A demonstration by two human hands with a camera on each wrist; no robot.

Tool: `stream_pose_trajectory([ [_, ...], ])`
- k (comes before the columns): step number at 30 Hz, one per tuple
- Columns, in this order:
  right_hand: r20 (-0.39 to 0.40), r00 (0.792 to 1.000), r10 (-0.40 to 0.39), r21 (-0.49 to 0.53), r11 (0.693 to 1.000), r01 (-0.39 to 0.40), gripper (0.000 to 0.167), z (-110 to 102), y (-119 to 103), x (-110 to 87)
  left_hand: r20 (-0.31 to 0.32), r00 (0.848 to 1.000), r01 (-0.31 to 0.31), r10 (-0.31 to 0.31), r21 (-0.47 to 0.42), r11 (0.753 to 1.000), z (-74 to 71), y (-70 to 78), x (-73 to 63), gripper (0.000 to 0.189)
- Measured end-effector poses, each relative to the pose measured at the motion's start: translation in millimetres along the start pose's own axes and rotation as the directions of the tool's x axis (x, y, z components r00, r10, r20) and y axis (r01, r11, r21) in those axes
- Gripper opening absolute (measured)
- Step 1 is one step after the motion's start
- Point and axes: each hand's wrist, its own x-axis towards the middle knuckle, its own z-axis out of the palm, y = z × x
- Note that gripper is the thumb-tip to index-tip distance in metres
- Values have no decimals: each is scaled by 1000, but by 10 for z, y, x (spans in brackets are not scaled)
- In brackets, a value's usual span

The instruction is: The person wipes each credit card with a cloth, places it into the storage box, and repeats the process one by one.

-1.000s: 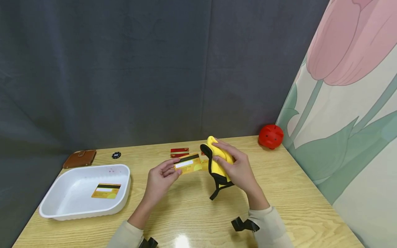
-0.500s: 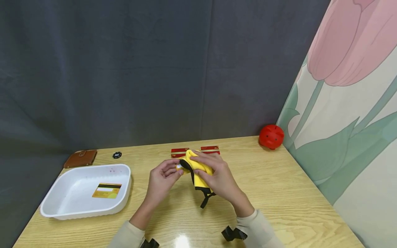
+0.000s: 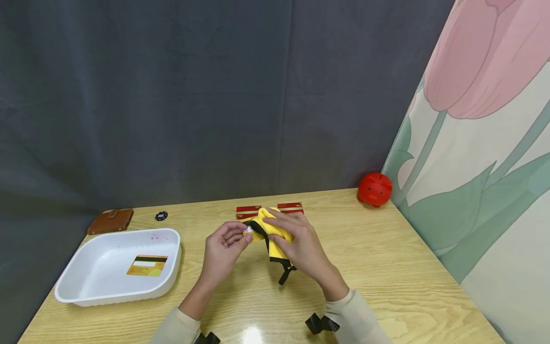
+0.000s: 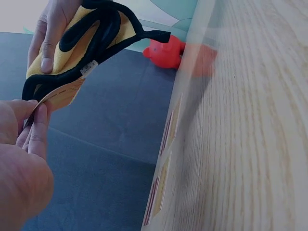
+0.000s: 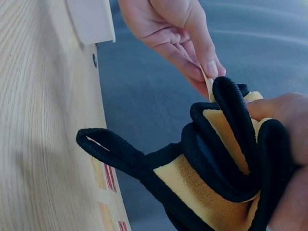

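Observation:
Near the middle of the head view, my left hand (image 3: pixel 223 251) pinches a yellow bank card (image 3: pixel 253 235) by one end, thumb against fingers. My right hand (image 3: pixel 302 246) grips a folded yellow cleaning cloth (image 3: pixel 278 250) with black edging, which covers the far part of the card. In the right wrist view the cloth is bunched in several folds, its black hanging loop (image 5: pixel 110 149) sticking out. The left wrist view shows the card (image 4: pixel 62 95) edge-on against the cloth's black border. Both things are held above the wooden table.
A white tray (image 3: pixel 116 234) stands at left with another yellow card (image 3: pixel 147 265) in it. Behind it lie a brown wallet (image 3: pixel 111 221) and a black poker chip (image 3: pixel 161 216). Two red-striped cards (image 3: pixel 248 212) lie beyond my hands. A red piggy bank (image 3: pixel 375 190) sits at back right.
My right hand has brought the cloth leftward and over the card, covering much of it. The left hand keeps its pinch and has barely moved. In the last half second little differs.

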Motion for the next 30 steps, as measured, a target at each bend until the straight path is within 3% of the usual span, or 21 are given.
stream_pose_trajectory([
  [10,-42,997,59,12,998,-58,41,-75,78,19,11,1000,-17,17,5,1000,-30,16,-6,25],
  [20,-95,983,157,59,987,-152,40,-258,348,21,11,1000,-7,7,60,998,-99,98,21,28],
  [24,-122,977,175,90,982,-165,40,-348,430,20,-24,1000,5,-3,97,995,-218,194,33,28],
  [30,-129,974,184,130,977,-167,40,-469,473,13,-107,994,24,-5,174,984,-577,429,1,29],
])
